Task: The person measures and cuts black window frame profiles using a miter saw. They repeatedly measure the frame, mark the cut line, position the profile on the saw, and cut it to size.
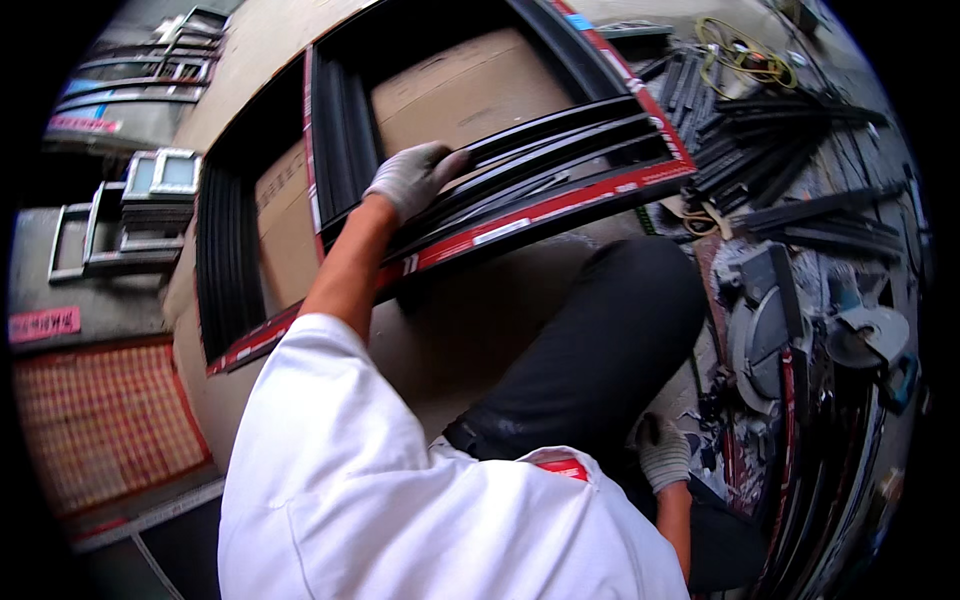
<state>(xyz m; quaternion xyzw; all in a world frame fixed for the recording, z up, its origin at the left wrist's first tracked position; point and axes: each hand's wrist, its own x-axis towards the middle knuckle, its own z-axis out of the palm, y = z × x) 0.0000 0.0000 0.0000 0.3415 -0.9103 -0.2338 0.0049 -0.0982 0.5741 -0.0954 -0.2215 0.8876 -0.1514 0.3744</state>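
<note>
Black strips (765, 165) litter grey floor (845, 65) beside red-edged frame (455, 246).
Its long axis slants up rightward; left hand's (412, 180) fingers curl, right hand's (664, 455) unclear.

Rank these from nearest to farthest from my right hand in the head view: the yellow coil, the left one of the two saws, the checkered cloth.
Nearest to the right hand first:
1. Left saw, ahead and to its right.
2. Yellow coil, much farther ahead.
3. Checkered cloth, far off to the left.
</note>
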